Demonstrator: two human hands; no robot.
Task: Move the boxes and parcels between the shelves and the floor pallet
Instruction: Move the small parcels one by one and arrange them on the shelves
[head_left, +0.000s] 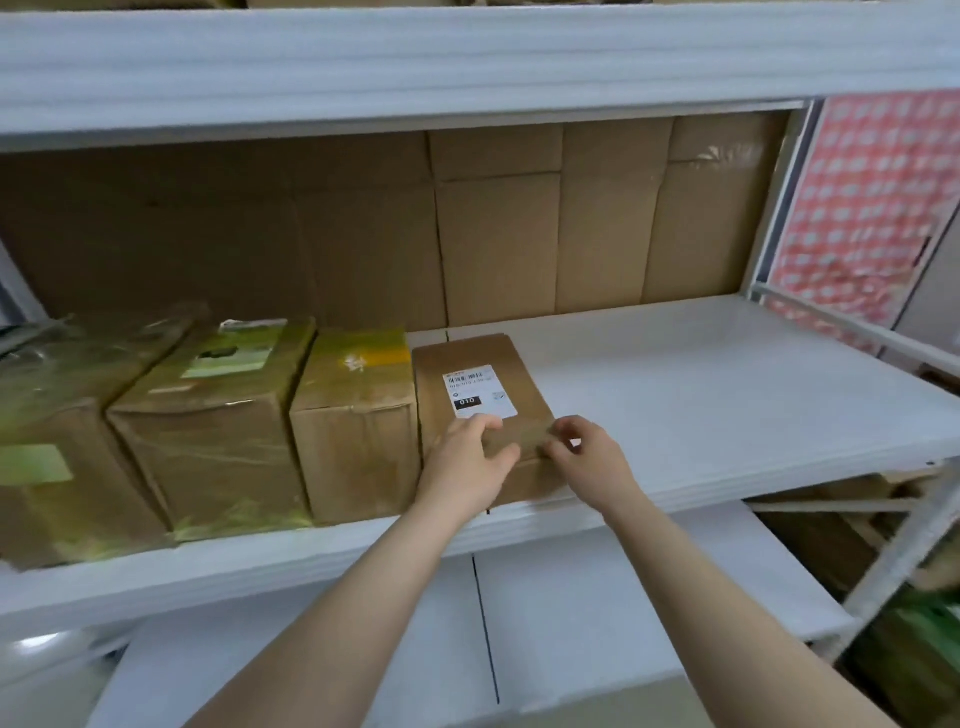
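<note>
A small brown cardboard box (478, 364) with a white shipping label (479, 393) stands on the middle white shelf (701, 384), right of three taped boxes. My left hand (467, 462) lies on the box's near top edge, fingers bent over the top and thumb along the front. My right hand (582, 452) is at the box's near right corner, its curled fingertips touching the edge.
Three taped cardboard boxes (358, 415) (208, 426) (47, 457) fill the shelf's left part. Flattened cardboard (519, 218) lines the back. An upper shelf (467, 62) overhangs, a lower shelf (571, 613) sits below. A metal upright (779, 208) and a red checkered sheet (872, 197) stand at right.
</note>
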